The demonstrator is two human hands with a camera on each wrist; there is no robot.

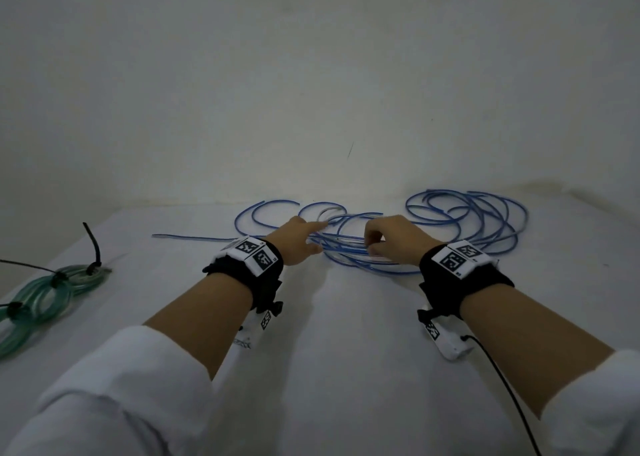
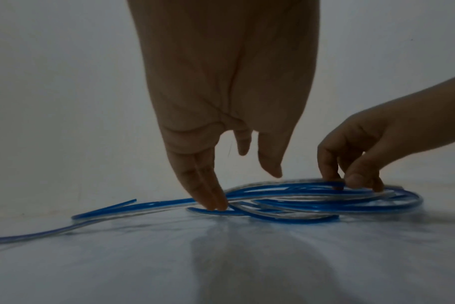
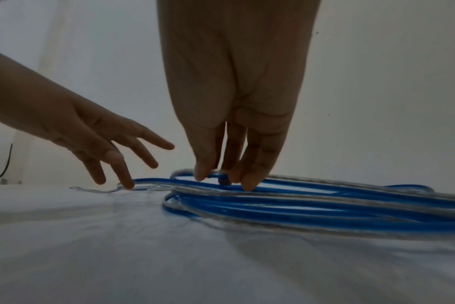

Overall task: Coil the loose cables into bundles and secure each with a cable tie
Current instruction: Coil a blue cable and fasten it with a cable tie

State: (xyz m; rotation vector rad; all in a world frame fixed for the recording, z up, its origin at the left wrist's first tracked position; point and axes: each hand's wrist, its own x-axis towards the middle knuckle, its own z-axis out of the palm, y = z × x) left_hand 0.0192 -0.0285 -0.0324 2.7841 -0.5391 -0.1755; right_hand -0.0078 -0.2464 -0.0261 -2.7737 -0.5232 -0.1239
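Observation:
A long blue-and-clear cable lies in loose loops on the white table, partly gathered into a flat coil between my hands. My left hand reaches to the coil's left end with straight fingers, and two fingertips press on a strand. My right hand is at the coil's right side with its fingers curled and pinching a few upper strands. One free end trails off to the left.
A green cable bundle bound with black cable ties lies at the table's left edge. A pale wall rises right behind the cable. A black lead runs from my right wrist camera.

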